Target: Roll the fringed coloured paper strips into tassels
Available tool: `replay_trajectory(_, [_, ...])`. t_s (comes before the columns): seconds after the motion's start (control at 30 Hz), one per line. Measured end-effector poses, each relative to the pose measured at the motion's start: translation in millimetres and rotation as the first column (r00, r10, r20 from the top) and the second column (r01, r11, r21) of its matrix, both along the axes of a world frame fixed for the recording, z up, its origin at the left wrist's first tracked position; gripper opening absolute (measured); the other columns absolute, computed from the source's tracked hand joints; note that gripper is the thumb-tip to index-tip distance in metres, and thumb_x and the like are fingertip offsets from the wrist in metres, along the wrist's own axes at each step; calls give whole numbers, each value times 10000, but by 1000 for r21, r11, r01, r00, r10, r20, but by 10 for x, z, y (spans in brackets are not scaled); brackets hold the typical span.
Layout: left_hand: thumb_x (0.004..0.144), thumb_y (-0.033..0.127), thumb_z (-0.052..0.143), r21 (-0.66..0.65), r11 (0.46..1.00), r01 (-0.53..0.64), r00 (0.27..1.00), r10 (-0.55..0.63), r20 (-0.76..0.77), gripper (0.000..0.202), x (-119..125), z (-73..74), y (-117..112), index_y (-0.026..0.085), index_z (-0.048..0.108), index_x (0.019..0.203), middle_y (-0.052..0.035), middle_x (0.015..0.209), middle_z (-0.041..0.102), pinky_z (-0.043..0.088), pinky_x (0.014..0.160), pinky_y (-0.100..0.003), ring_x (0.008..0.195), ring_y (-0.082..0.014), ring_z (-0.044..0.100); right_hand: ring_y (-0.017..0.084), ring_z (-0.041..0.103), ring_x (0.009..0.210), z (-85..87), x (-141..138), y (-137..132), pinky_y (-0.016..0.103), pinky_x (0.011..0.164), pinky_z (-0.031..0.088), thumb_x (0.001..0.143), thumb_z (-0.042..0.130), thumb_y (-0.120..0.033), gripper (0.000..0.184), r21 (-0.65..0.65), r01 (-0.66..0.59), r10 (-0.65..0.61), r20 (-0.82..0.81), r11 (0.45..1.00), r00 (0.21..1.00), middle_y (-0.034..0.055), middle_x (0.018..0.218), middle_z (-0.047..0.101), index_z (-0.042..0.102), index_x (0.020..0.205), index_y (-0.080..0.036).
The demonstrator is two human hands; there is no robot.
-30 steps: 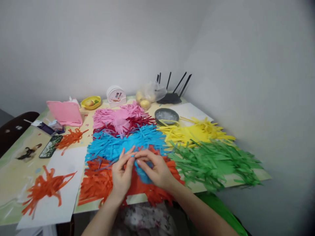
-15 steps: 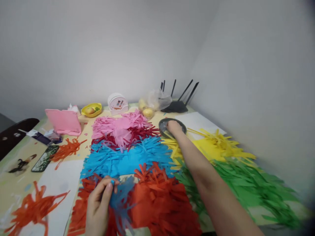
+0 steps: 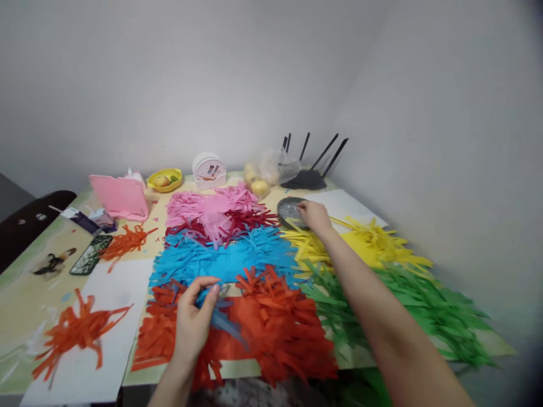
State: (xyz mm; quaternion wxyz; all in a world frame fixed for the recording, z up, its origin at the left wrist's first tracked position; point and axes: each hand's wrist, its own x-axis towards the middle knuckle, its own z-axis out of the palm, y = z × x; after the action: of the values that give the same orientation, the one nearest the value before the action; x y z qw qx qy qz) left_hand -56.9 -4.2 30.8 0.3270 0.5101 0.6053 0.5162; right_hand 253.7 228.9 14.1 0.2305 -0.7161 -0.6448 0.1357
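My left hand (image 3: 197, 314) is closed, thumb and forefinger pinched on a blue paper tassel (image 3: 224, 322) whose strips hang down, blurred, over the red fringed paper (image 3: 292, 328). My right hand (image 3: 314, 215) reaches forward to a dark round dish (image 3: 281, 210) with small clear bits in it. Its fingers are pinched together over the dish's right side; what they hold, if anything, is too small to make out. Blue fringed paper (image 3: 224, 263) lies just beyond my left hand. Under my right forearm are yellow fringed paper (image 3: 360, 246) and green fringed paper (image 3: 419, 305).
Pink fringed paper (image 3: 212, 209) lies farther back. Orange tassels (image 3: 80, 330) and a phone (image 3: 90, 255) are at the left, near a pink tablet case (image 3: 119, 196). Along the wall stand a yellow fruit bowl (image 3: 164, 186), a white holder (image 3: 210, 172) and a black router (image 3: 304, 180).
My right hand has drawn up and toward the dish's right side from inside it. My left hand has swung the blue tassel slightly rightward. The view has shifted a little.
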Motion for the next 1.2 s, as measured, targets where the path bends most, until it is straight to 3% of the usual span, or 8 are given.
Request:
replay_trajectory(0.17, [823, 330, 647, 62, 997, 46, 999, -46, 3, 183, 31, 63, -81, 162, 719, 821, -35, 776, 718, 512, 709, -251, 741, -167, 656, 198, 715, 799, 172, -762, -1119, 327, 761, 564, 912, 549, -389, 299, 157, -276, 312, -295, 948, 903, 70, 954, 757, 681, 1068, -172])
replay_trajectory(0.23, [826, 308, 651, 87, 993, 75, 997, -77, 13, 159, 51, 95, -138, 165, 722, 816, -27, 770, 720, 510, 709, -240, 737, -155, 656, 206, 724, 814, 195, -1049, -1630, 328, 732, 579, 875, 613, -425, 300, 243, -360, 429, -627, 901, 650, 76, 917, 754, 659, 1042, -180])
replay_trajectory(0.3, [826, 295, 657, 113, 988, 102, 994, -106, 28, 141, 66, 132, -215, 171, 722, 815, -20, 776, 725, 511, 702, -230, 734, -145, 658, 205, 726, 829, 223, -1259, -2033, 326, 741, 586, 843, 664, -432, 271, 254, -391, 437, -747, 884, 502, 71, 893, 750, 655, 972, -194])
replay_trajectory(0.4, [828, 284, 657, 139, 982, 126, 990, -134, 52, 126, 58, 189, -343, 175, 721, 819, -17, 770, 731, 516, 673, -229, 706, -140, 661, 203, 720, 850, 275, -1429, -2374, 332, 778, 591, 815, 702, -426, 240, 240, -407, 417, -799, 881, 434, 71, 901, 748, 682, 897, -202])
replay_trajectory(0.63, [844, 237, 647, 202, 961, 187, 982, -189, -14, 91, -63, 205, -565, 167, 693, 808, -26, 786, 725, 515, 697, -251, 736, -149, 667, 198, 717, 776, 340, -1568, -2638, 314, 710, 602, 758, 751, -409, 232, 186, -403, 348, -857, 896, 380, 52, 855, 756, 726, 868, -206])
replay_trajectory(0.9, [902, 231, 597, 359, 887, 290, 918, -151, -368, 115, -159, 153, -693, 191, 689, 846, -27, 782, 715, 471, 755, -301, 766, -158, 627, 163, 665, 630, 300, -1629, -2786, 266, 607, 542, 885, 604, -407, 226, 199, -419, 415, -745, 886, 523, 32, 711, 715, 701, 845, -207])
replay_trajectory(1.03, [875, 249, 626, 256, 940, 225, 969, -189, -158, 89, -125, 120, -721, 179, 676, 854, -33, 818, 721, 506, 718, -271, 771, -155, 664, 158, 637, 643, 302, -1645, -2811, 260, 614, 503, 867, 629, -393, 192, 227, -394, 435, -679, 890, 591, 24, 729, 693, 679, 846, -208])
replay_trajectory(1.2, [820, 307, 675, 98, 973, 208, 946, -226, 232, 170, -25, 101, -726, 157, 610, 776, 9, 621, 649, 494, 529, -226, 509, -112, 607, 134, 573, 553, 279, -1733, -2834, 245, 542, 462, 867, 608, -458, 267, 227, -346, 384, -774, 910, 503, -1, 645, 628, 619, 775, -207])
